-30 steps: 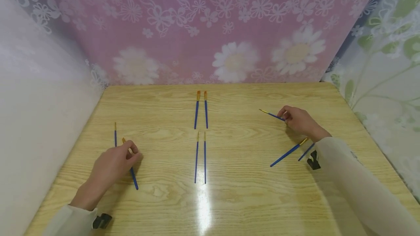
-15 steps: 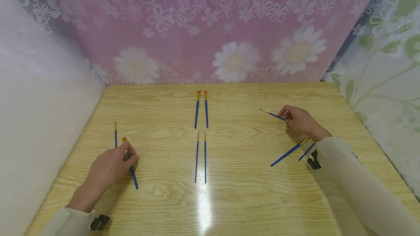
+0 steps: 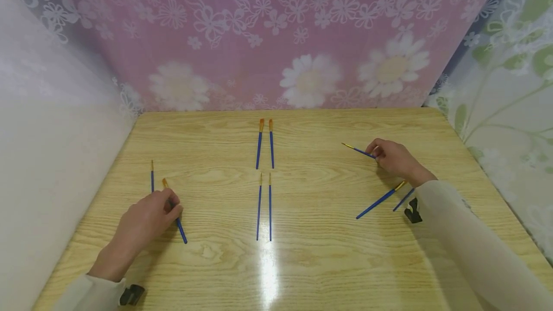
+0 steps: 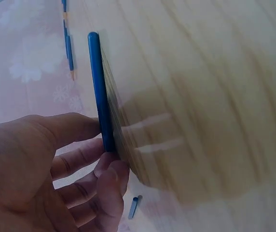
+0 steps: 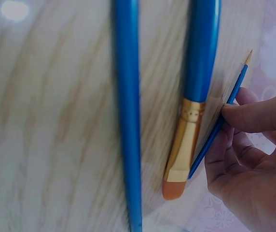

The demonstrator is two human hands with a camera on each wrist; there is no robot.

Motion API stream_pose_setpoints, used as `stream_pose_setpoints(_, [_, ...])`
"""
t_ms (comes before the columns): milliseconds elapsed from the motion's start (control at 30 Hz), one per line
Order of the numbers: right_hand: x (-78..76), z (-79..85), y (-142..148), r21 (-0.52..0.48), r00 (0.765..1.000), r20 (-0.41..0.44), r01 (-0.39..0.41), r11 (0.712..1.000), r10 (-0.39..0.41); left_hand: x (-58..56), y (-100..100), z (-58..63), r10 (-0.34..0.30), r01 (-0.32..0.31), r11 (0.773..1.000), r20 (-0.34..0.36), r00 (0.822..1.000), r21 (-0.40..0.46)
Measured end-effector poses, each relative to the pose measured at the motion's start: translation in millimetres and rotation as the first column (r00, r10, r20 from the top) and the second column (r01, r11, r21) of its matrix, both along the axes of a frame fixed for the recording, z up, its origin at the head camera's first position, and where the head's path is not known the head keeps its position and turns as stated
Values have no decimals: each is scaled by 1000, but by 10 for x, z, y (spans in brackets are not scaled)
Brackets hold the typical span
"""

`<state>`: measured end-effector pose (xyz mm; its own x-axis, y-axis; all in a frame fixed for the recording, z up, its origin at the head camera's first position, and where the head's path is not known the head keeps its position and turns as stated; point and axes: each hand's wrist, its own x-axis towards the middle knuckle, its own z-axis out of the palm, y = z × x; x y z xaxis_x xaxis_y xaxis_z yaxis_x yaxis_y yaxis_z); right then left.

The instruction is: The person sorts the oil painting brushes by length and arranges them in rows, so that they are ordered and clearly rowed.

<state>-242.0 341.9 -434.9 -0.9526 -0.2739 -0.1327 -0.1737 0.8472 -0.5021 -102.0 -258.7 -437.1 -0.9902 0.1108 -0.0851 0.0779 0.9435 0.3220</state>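
Observation:
Near the table's left side, my left hand point(image 3: 144, 217) pinches a blue-handled flat paintbrush point(image 3: 182, 232) between thumb and fingers. The handle point(image 4: 97, 82) stands out from the fingertips in the left wrist view. Just behind that hand lies a thin paintbrush point(image 3: 152, 181), its lower part hidden by the hand. At the right, my right hand point(image 3: 394, 161) pinches a thin, pointed paintbrush point(image 3: 362, 151), tip towards the left. A wide flat paintbrush point(image 3: 380, 202) and a thinner blue-handled brush point(image 3: 403, 200) lie below the right hand, the latter partly covered by the sleeve.
Two flat orange-tipped paintbrushes, a left one point(image 3: 259, 150) and a right one point(image 3: 271, 150), lie side by side at the table's back middle. In front of them lie two thin paintbrushes point(image 3: 258, 212). The wooden table point(image 3: 315, 205) meets a pink flowered backdrop point(image 3: 242, 61) behind.
My left hand has gripped the flat paintbrush and turned it slightly, its handle end shifting right and away from me. My right hand and its paintbrush have stayed nearly still.

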Motion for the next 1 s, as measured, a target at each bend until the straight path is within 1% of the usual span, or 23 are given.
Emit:
stream_pose_setpoints(100, [-4,-6,4,5,1000,-3,-1,1000,1,-1,30,-10,-12,12,1000,-19,1000,-6])
stream_pose_setpoints(267, [-8,-2,5,14,1000,-2,-1,1000,1,-17,85,-14,-42,43,999,-22,999,31])
stream_pose_setpoints(467, [-14,-5,2,17,1000,0,-2,1000,2,-3,154,-8,-59,61,997,-40,997,41])
stream_pose_setpoints(600, [-12,-13,3,18,1000,0,0,1000,0,16,194,4,-58,61,997,-63,996,46])
stream_pose_setpoints(767, [-13,-24,7,14,1000,12,12,1000,-12,24,228,14,-42,45,998,-59,997,43])
stream_pose_setpoints(867, [-15,-24,7,11,1000,16,16,1000,-16,10,245,12,-32,34,999,-56,998,36])
stream_pose_setpoints(1000, [-13,-17,2,12,1000,19,18,1000,-18,-38,275,13,-29,32,999,-63,998,33])
